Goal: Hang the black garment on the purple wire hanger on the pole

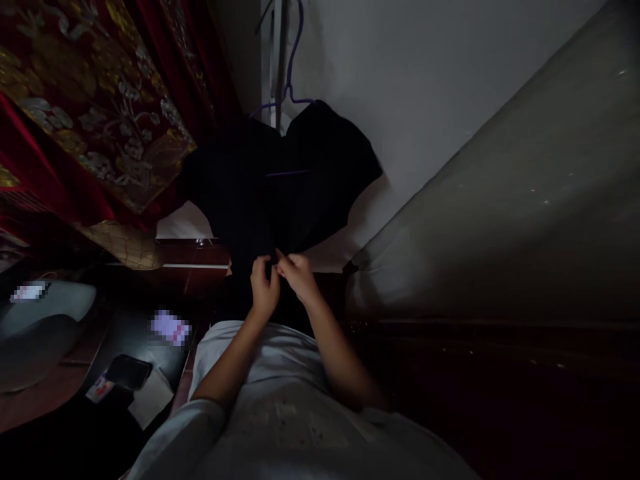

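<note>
A black shirt [335,147] hangs from a purple hanger [289,93], its neckline spread open and its sleeves out to the sides. At the lower front of the shirt, my left hand [265,288] is closed with the fingers pinching the dark cloth. Right beside it, my right hand [300,275] also pinches the cloth, thumb and forefinger together. The fingertips of both hands nearly meet. Any button or small part between them is too dark to make out.
Red curtain-like cloth with gold and silver decoration [100,100] hangs on the left. Below it, a dark bench [117,340] bears a phone [129,372] and papers [151,398]. A grey covered surface [500,220] slants along the right, against a pale wall [410,73].
</note>
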Tool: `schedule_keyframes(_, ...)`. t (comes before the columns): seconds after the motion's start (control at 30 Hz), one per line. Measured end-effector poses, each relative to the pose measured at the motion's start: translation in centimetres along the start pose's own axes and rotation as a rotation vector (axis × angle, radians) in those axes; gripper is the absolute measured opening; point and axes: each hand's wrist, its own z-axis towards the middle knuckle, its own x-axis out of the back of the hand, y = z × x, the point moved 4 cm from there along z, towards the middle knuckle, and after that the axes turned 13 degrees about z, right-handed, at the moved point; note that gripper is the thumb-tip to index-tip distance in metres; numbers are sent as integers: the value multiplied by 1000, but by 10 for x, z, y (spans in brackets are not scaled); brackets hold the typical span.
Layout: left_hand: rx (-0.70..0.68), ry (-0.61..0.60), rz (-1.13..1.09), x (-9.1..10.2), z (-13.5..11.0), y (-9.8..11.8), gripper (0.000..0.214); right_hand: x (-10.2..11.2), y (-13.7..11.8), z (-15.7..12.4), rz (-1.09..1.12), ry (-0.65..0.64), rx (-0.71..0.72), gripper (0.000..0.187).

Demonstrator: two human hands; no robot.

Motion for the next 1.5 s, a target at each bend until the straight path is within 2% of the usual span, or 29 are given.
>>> schedule_keyframes(0.13,8,-8,66,-1,8,-4,10,-4,-2,-9,174,-90,-44,54)
schedule_keyframes(0.2,29,-83,150,-1,10,-10,8,-2,-5,-9,268,-67,-121,51)
schedule_keyframes(0.27,79,-200,221,-3,11,-20,7,1,-17,1,350,4,-143,48)
schedule_keyframes(0.37,142,-337,271,-7,11,-37,11,1,-68,34,400,59,13,43)
schedule_keyframes(0.47,170,-388,299,-9,15,-46,12,-12,-140,65,331,-8,202,42)
schedule_keyframes(0.53,170,-403,309,-10,23,-45,12,-26,-179,74,269,-74,262,44)
schedule_keyframes(0.6,155,-443,305,-10,37,-38,13,-39,-199,71,216,-137,296,47)
schedule_keyframes(0.7,101,-560,263,-5,70,-15,13,-49,-201,58,161,-189,335,47)
schedule_keyframes(0.77,-4,-527,167,8,100,15,6,-47,-194,51,135,-194,361,44)
schedule_keyframes(0.8,-106,-404,81,21,117,36,8,-45,-191,49,121,-195,375,42)
schedule_keyframes(0.87,-330,-47,-96,55,149,80,20,-40,-189,47,88,-196,404,40)
schedule_keyframes(0.9,-424,93,-126,70,163,100,26,-38,-190,46,73,-196,423,38)
schedule_keyframes(0.93,-528,144,-114,80,175,118,31,-36,-192,45,61,-191,449,38)
schedule_keyframes(0.97,-668,141,-62,86,184,134,30,-34,-194,45,51,-181,477,37)
schedule_keyframes(1.0,-773,102,12,89,192,145,23,-32,-197,44,42,-165,506,36)
schedule_keyframes(1.03,-811,29,63,88,199,150,19,-31,-198,44,35,-148,533,36)
schedule_keyframes(1.07,-801,-51,80,86,205,149,18,-30,-199,44,32,-130,558,36)
schedule_keyframes(1.1,-735,-126,53,83,210,145,18,-29,-199,44,33,-111,578,36)
schedule_keyframes(1.17,-509,-207,-123,79,216,127,15,-26,-196,44,53,-76,589,36)
schedule_keyframes(1.23,-285,-201,-335,77,217,108,13,-24,-190,46,90,-43,564,36)
schedule_keyframes(1.3,-130,-185,-481,77,218,94,17,-21,-185,49,119,-25,517,36)
schedule_keyframes(1.37,-70,-204,-544,78,222,88,18,-19,-182,50,133,-23,484,35)
schedule_keyframes(1.5,-80,-209,-553,79,231,86,15,-17,-186,49,130,-41,463,36)
